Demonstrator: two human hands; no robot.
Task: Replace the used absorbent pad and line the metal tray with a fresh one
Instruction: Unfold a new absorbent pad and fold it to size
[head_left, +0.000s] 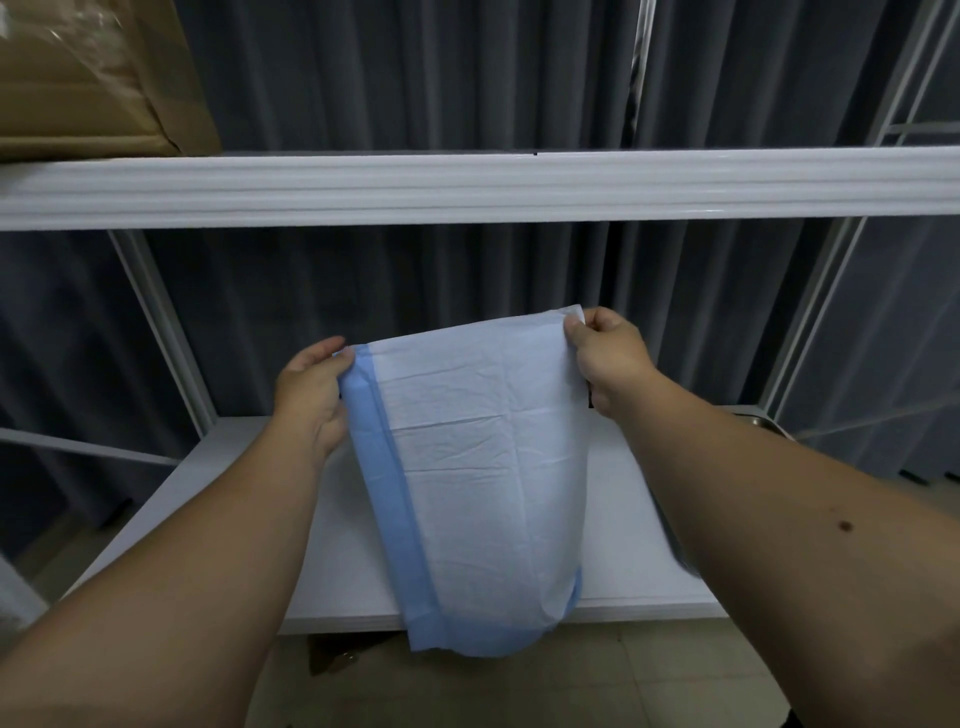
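A white absorbent pad (478, 457) with a blue border hangs in the air in front of me, above the white shelf. My left hand (311, 395) grips its upper left corner at the blue edge. My right hand (608, 353) pinches its upper right corner. The pad is partly folded and its lower end droops past the shelf's front edge. A sliver of the metal tray (763, 420) shows at the right behind my right forearm; most of it is hidden.
The white shelf board (623, 519) lies below the pad. A white shelf beam (467, 187) crosses overhead, with a cardboard box (93, 73) on it at the upper left. Grey curtains (415, 78) hang behind. Tiled floor (519, 691) lies below.
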